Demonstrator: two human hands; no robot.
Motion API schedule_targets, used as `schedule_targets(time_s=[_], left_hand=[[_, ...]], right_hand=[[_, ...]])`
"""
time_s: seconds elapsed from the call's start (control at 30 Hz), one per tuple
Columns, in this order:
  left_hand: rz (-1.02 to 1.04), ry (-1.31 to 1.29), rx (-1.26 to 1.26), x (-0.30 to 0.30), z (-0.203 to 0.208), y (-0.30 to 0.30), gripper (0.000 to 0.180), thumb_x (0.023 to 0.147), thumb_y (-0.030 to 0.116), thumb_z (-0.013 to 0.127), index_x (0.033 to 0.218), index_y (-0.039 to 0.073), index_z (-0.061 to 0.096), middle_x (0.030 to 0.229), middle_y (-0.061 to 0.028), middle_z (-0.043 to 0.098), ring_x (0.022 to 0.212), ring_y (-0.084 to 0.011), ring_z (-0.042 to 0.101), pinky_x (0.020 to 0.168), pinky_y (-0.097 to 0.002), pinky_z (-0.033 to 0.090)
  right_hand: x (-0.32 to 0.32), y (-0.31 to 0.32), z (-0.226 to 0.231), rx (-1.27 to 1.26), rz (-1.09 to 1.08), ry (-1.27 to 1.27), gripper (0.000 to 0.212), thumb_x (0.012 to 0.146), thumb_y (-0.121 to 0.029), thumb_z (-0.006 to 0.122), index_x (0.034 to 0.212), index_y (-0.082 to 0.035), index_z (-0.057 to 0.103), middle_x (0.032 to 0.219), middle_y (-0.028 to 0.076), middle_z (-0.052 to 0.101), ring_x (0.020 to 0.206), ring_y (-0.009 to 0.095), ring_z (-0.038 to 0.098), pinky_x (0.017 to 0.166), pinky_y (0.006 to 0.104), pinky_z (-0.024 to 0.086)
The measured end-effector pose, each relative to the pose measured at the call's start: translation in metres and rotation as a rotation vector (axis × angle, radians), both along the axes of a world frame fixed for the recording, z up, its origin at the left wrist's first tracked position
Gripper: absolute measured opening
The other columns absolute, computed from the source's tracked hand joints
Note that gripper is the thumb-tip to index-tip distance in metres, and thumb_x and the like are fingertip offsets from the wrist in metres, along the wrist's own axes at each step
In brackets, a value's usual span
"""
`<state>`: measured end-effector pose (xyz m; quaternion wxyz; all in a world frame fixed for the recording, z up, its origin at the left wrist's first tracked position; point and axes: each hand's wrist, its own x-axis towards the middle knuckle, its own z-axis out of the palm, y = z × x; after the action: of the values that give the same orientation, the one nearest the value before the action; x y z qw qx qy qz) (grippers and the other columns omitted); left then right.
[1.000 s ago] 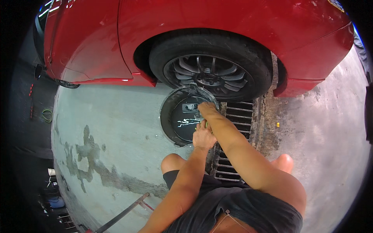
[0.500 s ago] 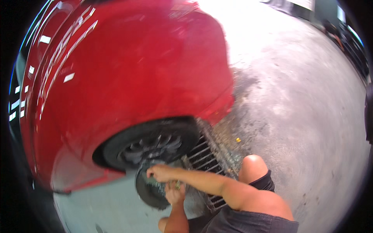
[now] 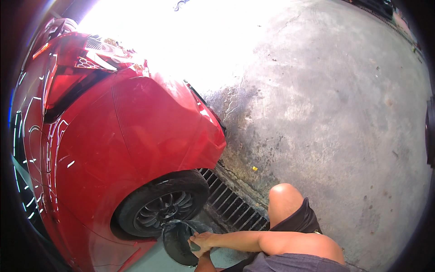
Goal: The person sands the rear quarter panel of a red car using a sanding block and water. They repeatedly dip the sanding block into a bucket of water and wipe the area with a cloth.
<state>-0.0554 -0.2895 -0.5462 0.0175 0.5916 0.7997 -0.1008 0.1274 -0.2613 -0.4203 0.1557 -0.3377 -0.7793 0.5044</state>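
Low beside the wheel (image 3: 152, 214) of a red car (image 3: 149, 122), my two hands meet over the right side of a dark round bucket (image 3: 170, 241). My right hand (image 3: 203, 240) has its fingers curled around a small greyish-green piece (image 3: 195, 246), perhaps a sponge or pad; its kind is unclear. From below, my left forearm (image 3: 206, 263) reaches up to the same spot. The right hand covers most of the left hand, so its fingers are hidden. The wheel has a black tyre and dark spokes.
A slotted metal drain grate (image 3: 231, 204) runs diagonally between the wheel and my bent knee (image 3: 284, 201). Stained concrete floor (image 3: 335, 122) extends to the right, with a small yellow scrap (image 3: 255, 168) on it. Strong light washes out the far side.
The view has shifted, showing more of the car's end and its lamp. My right hand has moved from the bucket's far side toward its right side, coming together with my left hand.
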Motion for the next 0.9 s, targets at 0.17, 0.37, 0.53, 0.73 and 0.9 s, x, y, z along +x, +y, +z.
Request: schedule_targets(time_s=[0.17, 0.37, 0.53, 0.73, 0.9], left_hand=[[-0.188, 0.087, -0.056, 0.004, 0.051, -0.008, 0.039, 0.092, 0.036, 0.070, 0.110, 0.001, 0.074, 0.121, -0.0177, 0.068, 0.120, -0.0378, 0.064, 0.097, -0.0485, 0.055], [-0.050, -0.175, 0.323, 0.027, 0.071, -0.022, 0.038, 0.090, 0.029, 0.069, 0.106, -0.005, 0.069, 0.111, -0.0239, 0.064, 0.101, -0.0484, 0.065, 0.089, -0.0571, 0.052], [0.043, -0.126, 0.181, 0.043, 0.081, -0.013, 0.041, 0.092, 0.031, 0.073, 0.111, -0.004, 0.070, 0.118, -0.0247, 0.065, 0.109, -0.0481, 0.066, 0.093, -0.0564, 0.053], [0.010, -0.004, 0.039, 0.046, 0.085, 0.005, 0.053, 0.088, 0.038, 0.083, 0.120, -0.002, 0.070, 0.129, -0.0231, 0.065, 0.115, -0.0463, 0.067, 0.095, -0.0556, 0.055], [-0.016, -0.020, -0.064, -0.022, 0.048, -0.002, 0.058, 0.086, 0.041, 0.084, 0.120, -0.004, 0.068, 0.130, -0.0211, 0.064, 0.121, -0.0470, 0.065, 0.101, -0.0534, 0.054]], right_hand=[[0.002, 0.013, -0.042, -0.179, -0.064, 0.277, 0.056, 0.099, -0.044, 0.061, 0.137, -0.003, 0.055, 0.132, 0.023, 0.065, 0.129, 0.042, 0.063, 0.107, 0.0502, 0.050], [0.065, 0.029, -0.072, -0.925, -0.245, 0.951, 0.052, 0.109, -0.043, 0.046, 0.142, -0.005, 0.053, 0.116, 0.007, 0.064, 0.093, 0.017, 0.065, 0.096, 0.0362, 0.054], [0.086, 0.036, -0.052, -0.721, -0.345, 0.741, 0.065, 0.099, -0.034, 0.066, 0.154, -0.004, 0.049, 0.119, 0.013, 0.070, 0.096, 0.016, 0.068, 0.095, 0.0377, 0.054], [0.075, 0.040, -0.073, -0.392, -0.369, 0.573, 0.058, 0.096, -0.017, 0.059, 0.149, 0.003, 0.053, 0.132, 0.030, 0.068, 0.117, 0.042, 0.069, 0.105, 0.0482, 0.051], [0.079, 0.032, -0.038, -0.318, -0.340, 0.623, 0.051, 0.101, -0.020, 0.052, 0.148, 0.001, 0.056, 0.139, 0.032, 0.064, 0.131, 0.048, 0.061, 0.111, 0.0507, 0.047]])
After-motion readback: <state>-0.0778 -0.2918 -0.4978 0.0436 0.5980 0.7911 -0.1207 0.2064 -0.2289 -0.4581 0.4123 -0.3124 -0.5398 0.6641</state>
